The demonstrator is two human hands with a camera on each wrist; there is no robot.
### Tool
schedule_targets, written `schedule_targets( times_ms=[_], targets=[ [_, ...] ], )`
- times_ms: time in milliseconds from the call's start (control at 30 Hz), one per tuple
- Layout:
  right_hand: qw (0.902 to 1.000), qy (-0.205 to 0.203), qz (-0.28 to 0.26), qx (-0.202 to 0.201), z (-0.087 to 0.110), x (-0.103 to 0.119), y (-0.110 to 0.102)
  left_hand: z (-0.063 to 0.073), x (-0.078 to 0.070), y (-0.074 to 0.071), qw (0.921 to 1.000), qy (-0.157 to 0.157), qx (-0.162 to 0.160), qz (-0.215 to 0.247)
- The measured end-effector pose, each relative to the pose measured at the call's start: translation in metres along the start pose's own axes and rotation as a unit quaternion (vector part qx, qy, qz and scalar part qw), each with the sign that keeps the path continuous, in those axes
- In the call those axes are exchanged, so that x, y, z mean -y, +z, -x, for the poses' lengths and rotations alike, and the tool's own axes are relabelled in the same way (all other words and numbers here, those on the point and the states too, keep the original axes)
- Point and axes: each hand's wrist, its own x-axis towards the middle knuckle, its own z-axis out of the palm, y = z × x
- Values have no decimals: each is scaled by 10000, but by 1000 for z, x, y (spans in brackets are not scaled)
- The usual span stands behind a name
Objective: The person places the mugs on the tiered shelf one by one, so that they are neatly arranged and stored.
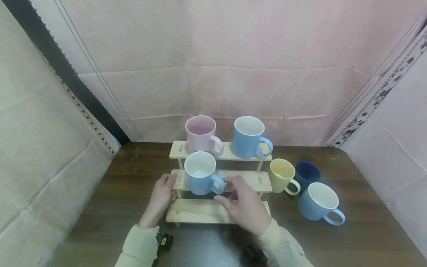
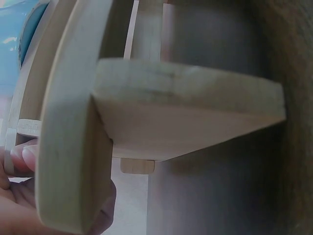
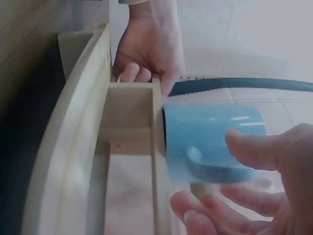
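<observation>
A light blue mug [image 1: 200, 176] with a white inside stands upright on the left part of the middle board of a three-step wooden rack [image 1: 197, 211]. Its handle points right, towards my right hand [image 1: 245, 204]. That hand's fingertips are at the handle, the thumb apart from the fingers; in the right wrist view the thumb [image 3: 254, 147] lies before the mug [image 3: 210, 139]. With my left hand [image 1: 161, 196] I grip the left end of the middle board. Its curled fingers show partly behind the wood in the left wrist view.
On the top board stand a pink mug [image 1: 200, 137] and another light blue mug [image 1: 248, 139]. Right of the rack, on the dark wooden table [image 1: 133, 207], are a yellow mug [image 1: 280, 176], a dark blue mug [image 1: 307, 172] and a light blue mug [image 1: 315, 204]. Pale cloth [image 1: 233, 81] hangs behind.
</observation>
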Motion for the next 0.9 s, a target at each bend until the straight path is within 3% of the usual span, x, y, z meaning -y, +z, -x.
schedule_targets(
  times_ms=[133, 300, 467, 567, 633, 733, 800, 900],
  targets=[
    [9985, 268, 484, 44, 10, -3, -18, -1, 1, 0, 10000, -47, 37, 12],
    [9957, 129, 858, -312, 24, -18, -51, 0, 1, 0, 10000, -24, 9, 37],
    [9888, 104, 1088, -1014, 45, -37, -88, 1, 1, 0, 10000, -12, -4, 31],
    [9795, 168, 1167, -1636, 59, -48, -109, 0, 2, 0, 10000, -17, -15, 12],
    [9685, 486, 1314, -2061, 68, -56, -121, 0, 2, 0, 10000, -3, -31, 4],
    [9469, 1285, 1546, -2508, 82, -71, -137, -1, 2, 0, 10000, 32, -38, -2],
    [9317, 1907, 1684, -2593, 92, -82, -146, -1, 2, 0, 10000, 42, -39, -7],
    [9155, 2614, 1881, -2413, 106, -99, -156, -1, 2, 0, 10000, 32, -31, -3]
  ],
)
